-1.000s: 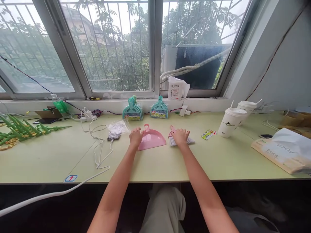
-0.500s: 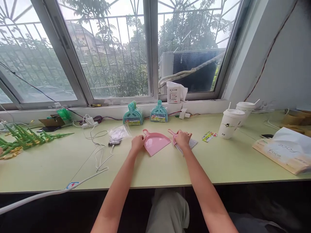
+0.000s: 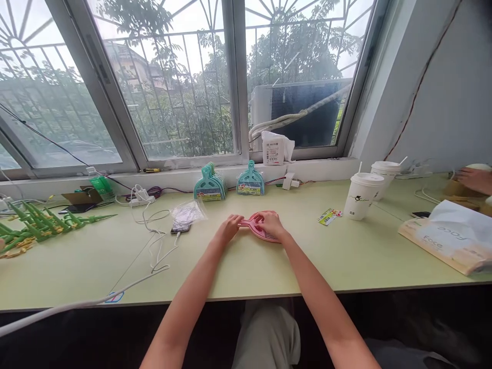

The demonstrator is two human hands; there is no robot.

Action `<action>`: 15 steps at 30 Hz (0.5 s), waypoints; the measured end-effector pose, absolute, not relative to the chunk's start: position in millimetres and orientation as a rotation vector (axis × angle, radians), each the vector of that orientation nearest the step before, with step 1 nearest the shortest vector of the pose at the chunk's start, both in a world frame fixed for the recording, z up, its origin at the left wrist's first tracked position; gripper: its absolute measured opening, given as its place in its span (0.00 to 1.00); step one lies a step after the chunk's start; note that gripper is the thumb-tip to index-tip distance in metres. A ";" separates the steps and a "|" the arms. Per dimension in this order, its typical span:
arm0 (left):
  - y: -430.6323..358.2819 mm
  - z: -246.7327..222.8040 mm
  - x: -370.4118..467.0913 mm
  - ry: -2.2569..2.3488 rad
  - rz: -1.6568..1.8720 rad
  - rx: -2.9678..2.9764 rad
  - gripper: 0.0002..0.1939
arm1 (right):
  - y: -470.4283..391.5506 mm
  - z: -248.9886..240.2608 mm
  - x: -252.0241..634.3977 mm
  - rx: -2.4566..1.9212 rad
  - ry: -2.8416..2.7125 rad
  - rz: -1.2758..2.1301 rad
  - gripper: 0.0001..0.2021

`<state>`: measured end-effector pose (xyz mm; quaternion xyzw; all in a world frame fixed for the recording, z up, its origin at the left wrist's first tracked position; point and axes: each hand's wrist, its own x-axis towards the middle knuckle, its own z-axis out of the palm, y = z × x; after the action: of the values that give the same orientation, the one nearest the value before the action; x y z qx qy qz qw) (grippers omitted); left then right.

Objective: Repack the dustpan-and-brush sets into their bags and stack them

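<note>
The small pink dustpan and the pink hand brush (image 3: 258, 229) are together on the table in front of me, the brush laid over the pan. My left hand (image 3: 230, 227) is closed around the handle end (image 3: 243, 223), where the two handles meet. Over the brush lies my right hand (image 3: 270, 223), its fingers curled and gripping it. Grey bristles show below the right palm. Most of the dustpan is hidden by the brush and my hand.
Teal dustpan sets (image 3: 209, 184) and another teal set (image 3: 250, 180) stand at the back. A label card (image 3: 329, 216), paper cups (image 3: 363, 197) and a tissue pack (image 3: 442, 236) lie right. Left are a phone (image 3: 180, 229) and cables. Another person's hand (image 3: 476, 179) shows far right.
The brush, earlier apart on the right, has moved left onto the dustpan. The dustpan has turned, and my left hand has shifted right to the handles. Another person's hand has appeared far right.
</note>
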<state>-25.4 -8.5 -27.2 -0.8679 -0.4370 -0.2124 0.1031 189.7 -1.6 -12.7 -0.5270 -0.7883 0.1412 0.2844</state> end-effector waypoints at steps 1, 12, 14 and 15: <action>-6.8 -30.0 -27.6 -1.285 -0.609 -2.562 0.20 | -0.7 -13.4 190.1 -1.378 -2.117 0.410 0.14; -23.5 -25.9 -9.7 -0.931 -0.337 -2.497 0.22 | -4.2 -6.6 193.7 -1.435 -2.124 0.305 0.20; -25.4 -24.1 -6.7 -1.005 -0.325 -2.506 0.21 | -4.2 -6.7 192.6 -1.433 -2.139 0.312 0.19; -26.0 -23.3 -5.6 -1.048 -0.325 -2.510 0.20 | -4.0 -6.9 192.0 -1.428 -2.145 0.333 0.18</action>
<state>-5.6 -26.0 -23.3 -0.8979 -0.3747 -0.1162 0.1998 192.0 -4.0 -6.9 -0.5295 -0.7952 0.1234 0.2684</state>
